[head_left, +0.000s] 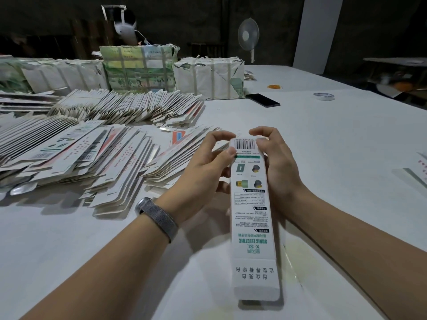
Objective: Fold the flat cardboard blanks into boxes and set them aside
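Note:
A long narrow white box (250,218) with green print and a barcode is held above the white table, its near end flap sticking out toward me. My left hand (208,172) grips its left side near the far end, thumb on the printed face. My right hand (275,165) grips the right side, fingers curled over the far end by the barcode. Large fanned piles of flat cardboard blanks (76,155) lie on the table to the left.
Strapped bundles of blanks (208,77) stand at the back of the table (346,146). A black phone (263,100), a tape roll (324,96) and rubber bands (275,86) lie at the far right. More printed card (416,174) sits at the right edge. A fan (248,35) stands behind.

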Demonstrator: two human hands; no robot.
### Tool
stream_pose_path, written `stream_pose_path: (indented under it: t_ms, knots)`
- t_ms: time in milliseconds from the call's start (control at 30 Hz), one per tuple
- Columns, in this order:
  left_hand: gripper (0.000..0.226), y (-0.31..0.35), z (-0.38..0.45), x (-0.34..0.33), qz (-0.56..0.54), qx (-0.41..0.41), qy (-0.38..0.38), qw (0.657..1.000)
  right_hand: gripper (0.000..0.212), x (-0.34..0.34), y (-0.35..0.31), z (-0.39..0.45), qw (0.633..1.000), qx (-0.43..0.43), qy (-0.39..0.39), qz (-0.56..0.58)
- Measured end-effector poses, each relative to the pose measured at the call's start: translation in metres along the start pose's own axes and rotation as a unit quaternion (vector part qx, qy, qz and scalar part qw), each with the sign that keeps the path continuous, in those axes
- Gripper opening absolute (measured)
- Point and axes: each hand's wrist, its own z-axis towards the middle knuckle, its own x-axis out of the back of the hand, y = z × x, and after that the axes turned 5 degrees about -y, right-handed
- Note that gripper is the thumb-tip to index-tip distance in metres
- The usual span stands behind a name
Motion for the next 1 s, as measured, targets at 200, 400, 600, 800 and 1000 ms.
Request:
stream_pose_path:
  t_ms: [200,400,600,800,1000]
  knots:
    - [0.011,-0.002,0.0013,0.0029,-0.007,-0.007,0.013,1.0,0.008,0.0002,0.0022,0.0004,1.0,0.019,-0.003,-0.015]
    - [0.012,-0.0045,0.0021,0.0007,-0.009,0.0,0.032,0.999,0.016,0.0024,0.0034,0.0017,1.0,-0.002,0.004,-0.015]
    - [0.01,-0.0057,0.0015,0.0005,-0.017,-0.008,0.038,0.999,0.013,0.0029,-0.0001,0.0034,0.999,-0.033,0.006,-0.015]
    - [0.01,-0.0061,0.0027,-0.0006,-0.008,-0.016,0.067,0.998,0.009,0.0033,0.0027,0.0046,0.997,-0.025,0.01,-0.075]
    - [0.008,-0.0058,0.0063,0.0003,0.016,-0.043,0.122,0.991,0.058,0.0028,0.0064,0.0008,0.971,-0.03,-0.049,-0.232]
